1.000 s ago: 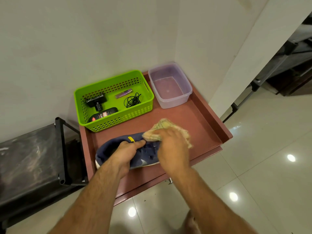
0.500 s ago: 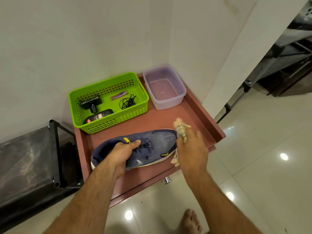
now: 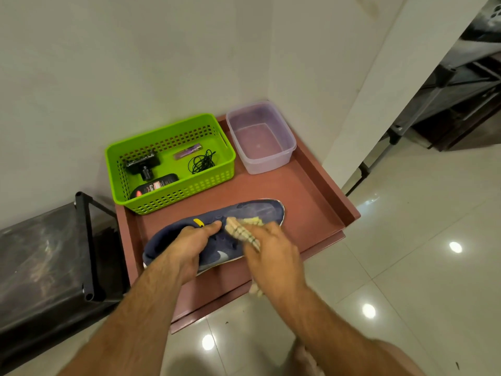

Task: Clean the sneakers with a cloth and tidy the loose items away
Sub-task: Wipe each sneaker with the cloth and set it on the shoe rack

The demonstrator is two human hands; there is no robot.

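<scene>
Here, our right hand [image 3: 273,251] grips a bunched beige cloth [image 3: 244,230] and presses it on the laces of the navy sneaker [image 3: 254,213], while our left hand [image 3: 189,244] clamps the shoe near its opening, thumb laid by the yellow tab. The sneaker lies on its side on the reddish tray [image 3: 311,202], toe toward the tray's right rim, heel toward its left.

The risks, as we judge them: a hard stroke could shove the shoe toward the tray's near edge, where nothing but our grip stops it; a tail of cloth hangs past that edge and could snag. A wide swing toward the far corner might knock the clear tub [image 3: 260,137], which may hold water, though we cannot tell.

At the tray's far left sits a green basket [image 3: 168,164] holding a black cord, a purple stick and dark gadgets. White walls meet behind the tray; a black rack [image 3: 84,248] stands at its left, and glossy pale tiles [image 3: 406,267] spread to its right and below.
</scene>
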